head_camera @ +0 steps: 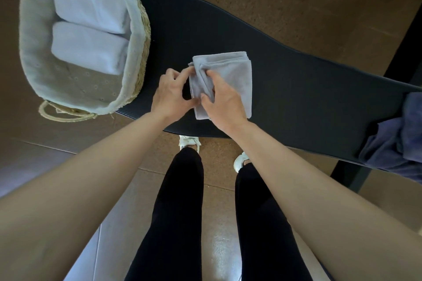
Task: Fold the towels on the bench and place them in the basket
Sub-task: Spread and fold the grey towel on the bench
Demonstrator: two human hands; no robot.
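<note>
Bench [296,98] of black colour stretches before us. Well left of our left hand [171,96] stands the basket [142,52] with two folded white towels [89,45] inside. Well right of our right hand [223,100] lies a dark blue towel [392,143]. Both hands pinch the left edge of the folded grey towel [235,75], which lies on the bench.

No readable text.
Nothing legible in the head view: grey towel [231,70], basket [142,36] with its liner, and the dark counter [296,93] all show plain surfaces with no lettering, label, brand or number.
</note>
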